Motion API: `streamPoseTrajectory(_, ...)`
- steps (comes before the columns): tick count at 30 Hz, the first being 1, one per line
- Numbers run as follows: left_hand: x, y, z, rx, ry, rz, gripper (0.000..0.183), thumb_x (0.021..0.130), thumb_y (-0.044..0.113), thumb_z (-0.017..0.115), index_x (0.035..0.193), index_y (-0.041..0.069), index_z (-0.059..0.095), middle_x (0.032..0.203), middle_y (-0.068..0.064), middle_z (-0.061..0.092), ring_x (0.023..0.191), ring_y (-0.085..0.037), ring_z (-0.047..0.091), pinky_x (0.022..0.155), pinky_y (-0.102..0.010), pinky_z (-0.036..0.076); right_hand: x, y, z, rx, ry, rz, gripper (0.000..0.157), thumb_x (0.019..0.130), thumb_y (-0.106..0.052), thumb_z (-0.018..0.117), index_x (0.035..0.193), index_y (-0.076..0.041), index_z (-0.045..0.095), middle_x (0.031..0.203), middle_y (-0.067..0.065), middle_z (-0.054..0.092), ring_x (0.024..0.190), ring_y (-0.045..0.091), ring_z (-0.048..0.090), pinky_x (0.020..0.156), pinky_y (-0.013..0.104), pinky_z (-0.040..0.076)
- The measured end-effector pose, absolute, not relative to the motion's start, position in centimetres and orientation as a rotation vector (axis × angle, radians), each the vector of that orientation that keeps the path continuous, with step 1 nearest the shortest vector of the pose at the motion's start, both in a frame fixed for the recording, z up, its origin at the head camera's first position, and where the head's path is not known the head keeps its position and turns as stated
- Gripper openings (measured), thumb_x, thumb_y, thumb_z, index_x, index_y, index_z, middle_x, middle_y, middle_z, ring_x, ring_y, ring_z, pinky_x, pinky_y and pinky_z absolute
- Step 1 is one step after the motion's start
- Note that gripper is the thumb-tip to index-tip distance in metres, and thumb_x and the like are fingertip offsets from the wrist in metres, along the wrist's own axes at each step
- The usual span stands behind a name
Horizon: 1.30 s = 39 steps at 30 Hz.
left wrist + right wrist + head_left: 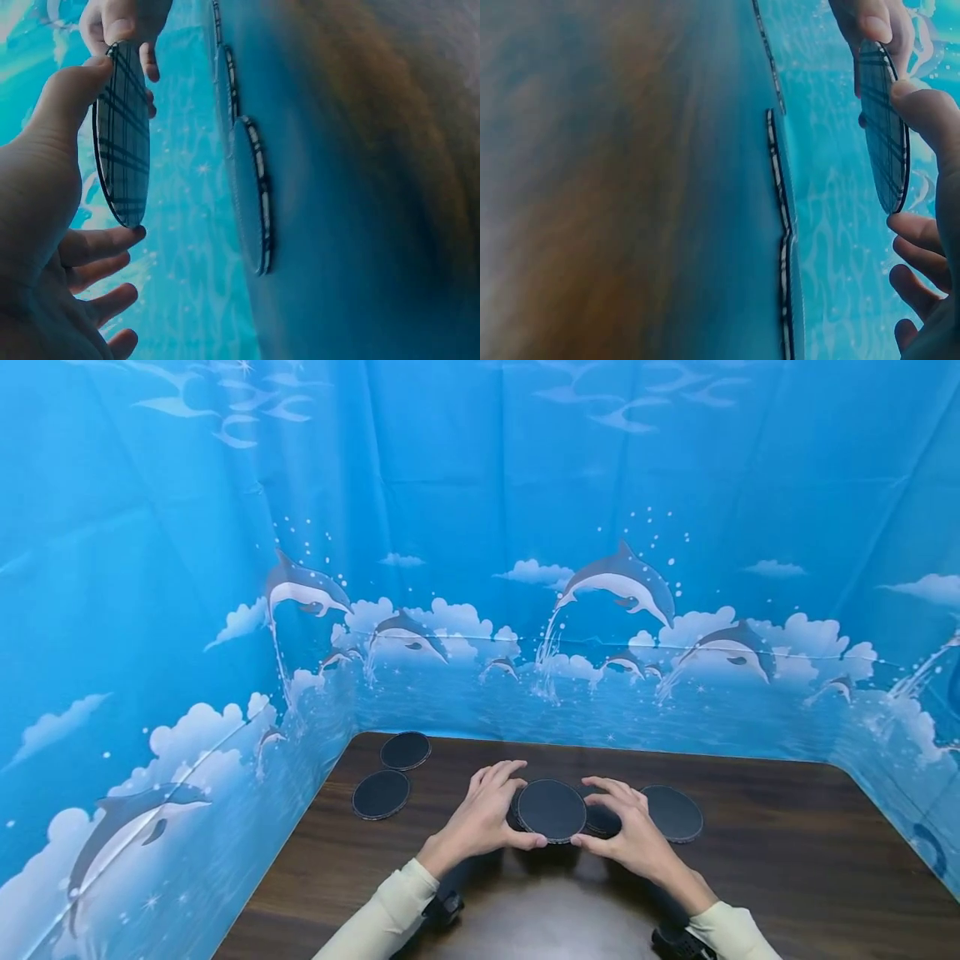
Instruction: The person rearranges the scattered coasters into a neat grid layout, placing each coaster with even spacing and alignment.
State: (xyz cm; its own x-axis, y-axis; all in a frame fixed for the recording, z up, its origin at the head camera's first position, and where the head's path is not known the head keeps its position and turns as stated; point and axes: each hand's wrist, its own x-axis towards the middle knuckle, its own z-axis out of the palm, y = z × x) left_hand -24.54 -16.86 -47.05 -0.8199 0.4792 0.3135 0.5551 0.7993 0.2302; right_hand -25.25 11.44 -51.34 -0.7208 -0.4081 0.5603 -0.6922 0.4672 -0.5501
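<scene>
Pinching a raised disc [551, 811], both hands [483, 814] [633, 837] hover before a half-hidden disc [602, 821], with other discs [381, 794] at either side.

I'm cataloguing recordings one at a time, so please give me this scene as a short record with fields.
Left hand: fingers grip the held disc by its rim
Right hand: fingers grip the same rim
Held disc: dark upper face, plaid underside, raised off the table
Resting at left: far disc, near disc
Resting at right: partly hidden disc, rightmost disc
Backdrop: blue, dolphin-printed
</scene>
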Motion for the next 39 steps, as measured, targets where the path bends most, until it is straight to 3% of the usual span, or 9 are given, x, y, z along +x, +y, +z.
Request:
streamPoseTrajectory(8, -24.5, -16.0, -47.5, -0.848, -2.742, -0.468, 0.093, 0.073, 0.087, 0.063, 0.127, 0.010, 0.067, 0.159, -0.002, 0.036, 0.147, -0.026, 0.027, 0.116, -0.056, 0.020, -24.4, 12.7, -51.6, 0.900, -2.393, 1.121, 0.054, 0.077, -0.048, 0.089, 0.117, -0.017, 0.073, 0.148, -0.003, 0.050, 0.136, 0.033, 0.040, 0.102, 0.069, 0.018)
streamPoseTrajectory(24, -22.7, -14.9, -47.7, -0.853, -2.828, -0.317, 0.095, 0.073, 0.089, 0.058, 0.123, 0.009, 0.069, 0.159, -0.004, 0.033, 0.146, -0.026, 0.027, 0.117, -0.053, 0.020, -23.6, 13.7, -52.2, 0.944, -2.419, 1.126, 0.050, 0.074, -0.052, 0.090, 0.110, -0.021, 0.074, 0.146, 0.004, 0.052, 0.137, 0.043, 0.038, 0.100, 0.068, 0.018)
streamPoseTrajectory(39, -21.6, -16.7, -48.5, -0.855, -2.967, -0.115, 0.091, 0.070, 0.091, 0.059, 0.111, 0.012, 0.072, 0.157, -0.012, 0.036, 0.141, -0.030, 0.035, 0.110, -0.055, 0.030, -22.3, 10.8, -53.0, 0.940, -2.546, 1.076, 0.054, 0.072, -0.060, 0.087, 0.103, -0.019, 0.072, 0.143, 0.009, 0.054, 0.130, 0.033, 0.047, 0.097, 0.058, 0.024)
